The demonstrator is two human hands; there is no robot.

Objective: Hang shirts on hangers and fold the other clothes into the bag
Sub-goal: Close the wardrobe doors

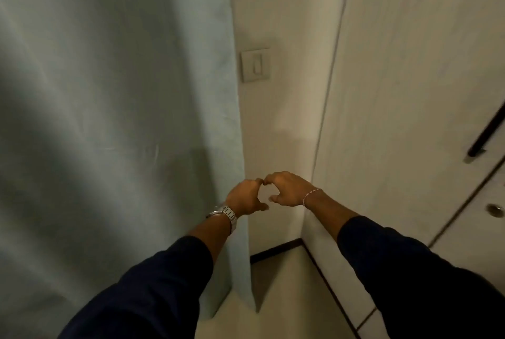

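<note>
No shirt, hanger or bag shows in the head view. Both my arms reach forward in dark blue sleeves. My left hand [244, 198], with a metal watch on its wrist, and my right hand [287, 188], with a thin bracelet, meet in front of the wall. Their curled fingers touch at the knuckles and the thumbs point toward each other below, making a heart shape. Neither hand holds anything.
A pale blue curtain [114, 120] hangs down the left side to the floor. A light switch [255, 64] sits on the cream wall behind the hands. White wardrobe doors [410, 92] with a black handle [486, 133] stand on the right. Light floor lies below.
</note>
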